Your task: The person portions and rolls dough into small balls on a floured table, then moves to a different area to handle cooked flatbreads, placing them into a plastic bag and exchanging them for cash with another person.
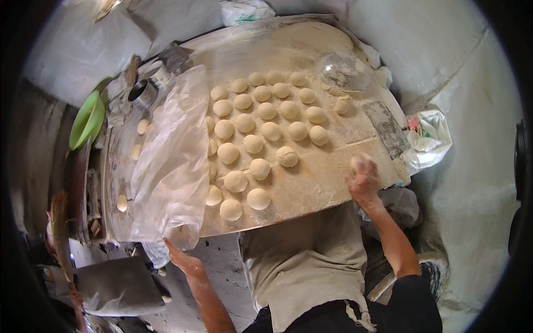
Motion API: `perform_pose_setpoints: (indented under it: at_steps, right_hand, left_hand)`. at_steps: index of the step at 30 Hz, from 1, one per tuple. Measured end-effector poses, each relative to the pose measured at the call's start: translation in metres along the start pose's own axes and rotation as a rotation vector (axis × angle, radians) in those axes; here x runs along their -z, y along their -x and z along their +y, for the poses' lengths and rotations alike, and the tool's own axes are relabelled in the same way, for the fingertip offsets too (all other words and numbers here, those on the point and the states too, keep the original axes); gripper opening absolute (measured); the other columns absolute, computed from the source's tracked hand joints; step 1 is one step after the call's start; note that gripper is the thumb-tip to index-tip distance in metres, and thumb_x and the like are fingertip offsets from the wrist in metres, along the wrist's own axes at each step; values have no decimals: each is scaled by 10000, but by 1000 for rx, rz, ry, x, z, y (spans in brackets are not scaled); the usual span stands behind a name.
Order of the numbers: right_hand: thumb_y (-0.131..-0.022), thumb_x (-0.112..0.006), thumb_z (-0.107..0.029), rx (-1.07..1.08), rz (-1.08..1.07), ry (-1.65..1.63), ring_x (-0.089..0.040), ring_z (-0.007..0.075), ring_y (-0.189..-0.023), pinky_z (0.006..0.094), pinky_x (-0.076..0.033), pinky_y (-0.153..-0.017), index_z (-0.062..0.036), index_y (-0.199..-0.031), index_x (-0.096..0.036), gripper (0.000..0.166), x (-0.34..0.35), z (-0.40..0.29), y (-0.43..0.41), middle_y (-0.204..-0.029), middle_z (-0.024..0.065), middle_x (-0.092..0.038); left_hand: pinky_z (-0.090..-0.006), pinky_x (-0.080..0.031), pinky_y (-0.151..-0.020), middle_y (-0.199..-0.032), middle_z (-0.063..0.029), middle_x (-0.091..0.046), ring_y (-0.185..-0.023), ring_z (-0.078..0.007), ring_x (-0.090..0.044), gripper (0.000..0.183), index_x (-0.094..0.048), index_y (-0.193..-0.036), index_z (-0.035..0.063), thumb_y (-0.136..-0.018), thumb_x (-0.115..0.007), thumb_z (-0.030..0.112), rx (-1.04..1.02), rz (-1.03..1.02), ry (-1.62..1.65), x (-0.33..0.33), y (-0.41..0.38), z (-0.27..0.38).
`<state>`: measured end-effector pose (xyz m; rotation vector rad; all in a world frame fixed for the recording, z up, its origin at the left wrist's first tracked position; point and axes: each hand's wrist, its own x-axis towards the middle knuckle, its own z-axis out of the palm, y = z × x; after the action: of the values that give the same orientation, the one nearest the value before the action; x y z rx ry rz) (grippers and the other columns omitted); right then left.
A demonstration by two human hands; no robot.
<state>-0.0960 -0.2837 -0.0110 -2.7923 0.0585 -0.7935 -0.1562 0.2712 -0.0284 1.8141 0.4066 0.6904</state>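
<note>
My left hand [183, 259] is at the near edge of a translucent plastic sheet [170, 158]. The sheet's corner hides some of its fingers, so its grip does not show clearly. At the right front of a floured wooden board [308, 183], my right hand [363, 179] is curled around a piece of dough [354, 161], blurred and only partly visible. Round dough balls [272, 131] stand in loose rows to its left, some of them partly under the sheet. The closest to my right hand is a rougher, creased ball [287, 157].
A clear plastic cover [341, 70] and a grey slab [386, 129] lie on the board's right side. On the left are a metal cup [143, 94], a green plastic basin [87, 120] and a few loose dough pieces [122, 203]. Another person's hand [76, 297] is near a straw broom [61, 237].
</note>
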Motion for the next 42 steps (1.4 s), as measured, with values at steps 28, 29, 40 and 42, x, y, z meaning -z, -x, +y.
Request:
perform_pose_setpoints:
  at_steps: [28, 29, 40, 42]
  right_hand:
    - [-796, -825, -203, 266, 242, -757, -396, 460, -1399, 520, -341, -1152, 48, -1518, -342, 905, 32, -266, -145, -1473, 297, -447]
    - [-817, -772, -159, 253, 206, -824, -453, 462, -1329, 520, -394, -1091, 50, -1519, -339, 851, 12, -282, -170, -1400, 301, -495]
    - [-836, -748, -111, -1033, 66, -1327, -605, 147, -801, 304, -452, -575, -53, -1172, -596, 373, -7, -103, -56, -979, 22, -638]
    - [-848, -729, -93, -1066, 210, -1083, -602, 188, -1005, 338, -484, -816, -20, -1264, -561, 454, 1, -39, 1, -1138, 65, -622]
  left_hand:
    - [-254, -509, -759, -1013, -46, -713, -891, -95, -624, 270, -680, -1160, -33, -1070, -585, 203, -223, -69, 299, -93, 1, 182]
    - [-286, -556, -765, -991, -70, -721, -876, -132, -669, 256, -686, -1108, -18, -1066, -587, 214, -141, 23, 310, -82, -2, 174]
    - [-399, -603, -741, -1065, -95, -671, -927, -242, -681, 299, -588, -1226, 45, -1026, -582, 266, 617, 316, 604, 28, 4, 1]
    - [-454, -576, -854, -1199, -135, -617, -1068, -262, -632, 364, -553, -1290, 21, -1016, -600, 256, 745, 245, 713, 26, 15, -31]
